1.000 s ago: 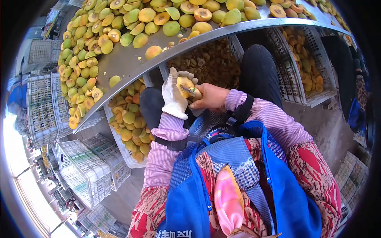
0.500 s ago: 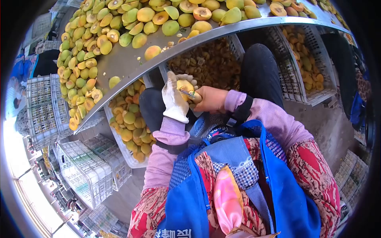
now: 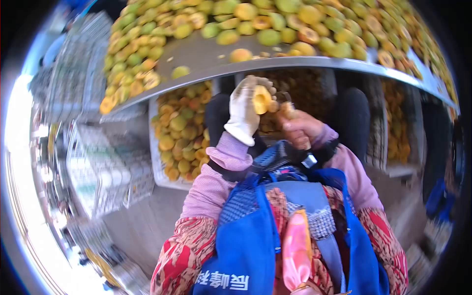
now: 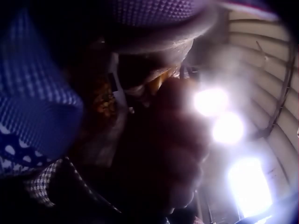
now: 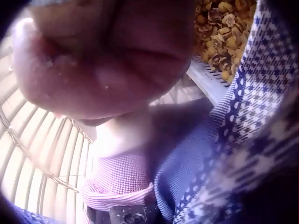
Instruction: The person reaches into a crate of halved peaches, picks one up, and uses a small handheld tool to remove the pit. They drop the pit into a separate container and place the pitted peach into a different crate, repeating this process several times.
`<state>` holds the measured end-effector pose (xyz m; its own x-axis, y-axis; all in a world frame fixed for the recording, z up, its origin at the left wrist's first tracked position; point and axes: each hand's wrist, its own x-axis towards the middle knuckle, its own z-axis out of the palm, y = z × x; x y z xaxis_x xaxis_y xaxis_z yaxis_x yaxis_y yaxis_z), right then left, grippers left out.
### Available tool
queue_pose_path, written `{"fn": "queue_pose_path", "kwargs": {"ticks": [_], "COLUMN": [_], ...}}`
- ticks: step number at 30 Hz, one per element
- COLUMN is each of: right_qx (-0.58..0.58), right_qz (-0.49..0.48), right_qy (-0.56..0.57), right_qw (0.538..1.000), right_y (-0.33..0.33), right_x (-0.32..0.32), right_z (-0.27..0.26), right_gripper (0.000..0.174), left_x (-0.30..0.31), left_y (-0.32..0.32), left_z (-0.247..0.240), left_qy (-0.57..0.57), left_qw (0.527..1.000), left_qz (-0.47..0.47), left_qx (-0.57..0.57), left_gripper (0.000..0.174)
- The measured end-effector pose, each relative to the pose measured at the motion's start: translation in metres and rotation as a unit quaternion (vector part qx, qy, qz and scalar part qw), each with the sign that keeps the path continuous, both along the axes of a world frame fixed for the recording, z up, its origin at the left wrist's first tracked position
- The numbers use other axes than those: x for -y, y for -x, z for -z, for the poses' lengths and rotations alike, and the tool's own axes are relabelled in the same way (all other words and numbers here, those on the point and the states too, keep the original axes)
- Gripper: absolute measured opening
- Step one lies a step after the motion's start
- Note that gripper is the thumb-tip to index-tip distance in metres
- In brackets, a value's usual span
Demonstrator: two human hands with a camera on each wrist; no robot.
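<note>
My left hand (image 3: 246,105), in a white glove, holds a yellow peach half (image 3: 261,99) with its hollowed cut face toward the right. Beside it, my bare right hand (image 3: 302,129) grips a small pitting knife (image 3: 287,107) with a pale handle and a thin curved metal end. The knife's tip is close to the peach half, just right of the gloved fingers. Both hands are over the gap between the knees, below the table's edge. In the right wrist view, the right hand (image 5: 107,70) fills the upper part; the left wrist view is mostly dark.
A metal table (image 3: 196,54) heaped with peach halves (image 3: 314,19) curves across the front. Beneath it are a crate of peaches (image 3: 182,132) at left, a crate of scraps (image 5: 226,35) in the middle and another crate (image 3: 376,132) at right. Stacked white crates (image 3: 98,162) stand farther left.
The head view has swung, shifting the scene rightward. My right hand has drawn the pitting knife away from the peach half, whose cut face now shows. The left hand still holds it.
</note>
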<state>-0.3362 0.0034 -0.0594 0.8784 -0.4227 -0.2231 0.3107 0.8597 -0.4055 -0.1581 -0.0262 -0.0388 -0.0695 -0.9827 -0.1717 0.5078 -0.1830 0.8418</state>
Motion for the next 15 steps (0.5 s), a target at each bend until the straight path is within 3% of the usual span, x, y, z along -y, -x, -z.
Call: {"fn": "queue_pose_path", "kwargs": {"ticks": [1, 2, 3, 4, 6, 7, 8, 9, 11, 13, 15], "right_qx": [-0.153, -0.254, -0.252, -0.299, -0.331, -0.349, -0.364, -0.380, -0.398, -0.419, -0.431], "right_qz": [0.045, 0.071, 0.058, 0.058, 0.043, 0.031, 0.034, 0.040, 0.051, 0.064, 0.039], "right_qy": [0.005, 0.096, 0.099, 0.106, 0.163, 0.174, 0.188, 0.199, 0.189, 0.182, 0.191], "right_qw": [0.987, 0.960, 0.961, 0.947, 0.928, 0.920, 0.911, 0.902, 0.897, 0.887, 0.881], "right_y": [-0.008, -0.013, -0.022, -0.026, -0.027, -0.030, -0.033, -0.037, -0.043, -0.044, -0.045], "right_x": [0.002, 0.001, -0.004, -0.009, -0.008, -0.007, -0.005, -0.003, -0.004, -0.001, -0.001], "right_z": [-0.005, -0.003, -0.006, -0.011, -0.001, 0.005, 0.008, 0.011, 0.015, 0.020, 0.027], "right_gripper": [0.015, 0.015, 0.015, 0.017, 0.021, 0.020, 0.019, 0.018, 0.017, 0.017, 0.015], "left_x": [-0.005, -0.009, -0.015, -0.020, -0.016, -0.020, -0.011, -0.007, 0.019, 0.065, 0.115], "left_y": [-0.011, -0.029, -0.052, -0.075, -0.146, -0.168, -0.178, -0.179, -0.174, -0.176, -0.146], "left_z": [-0.014, -0.027, -0.039, -0.051, -0.024, -0.018, -0.017, -0.028, -0.047, -0.038, -0.044], "left_qy": [0.000, 0.038, 0.073, 0.068, 0.065, 0.138, 0.077, 0.105, 0.093, 0.186, 0.144], "left_qw": [0.999, 0.993, 0.983, 0.951, 0.874, 0.711, 0.626, 0.592, 0.687, 0.684, 0.690], "left_qz": [-0.039, -0.082, -0.116, -0.172, -0.187, -0.178, -0.250, -0.267, -0.197, -0.106, 0.016], "left_qx": [0.023, 0.074, 0.126, 0.247, 0.443, 0.666, 0.734, 0.753, 0.693, 0.697, 0.709], "left_gripper": [0.028, 0.025, 0.022, 0.020, 0.024, 0.027, 0.042, 0.037, 0.029, 0.024, 0.029]}}
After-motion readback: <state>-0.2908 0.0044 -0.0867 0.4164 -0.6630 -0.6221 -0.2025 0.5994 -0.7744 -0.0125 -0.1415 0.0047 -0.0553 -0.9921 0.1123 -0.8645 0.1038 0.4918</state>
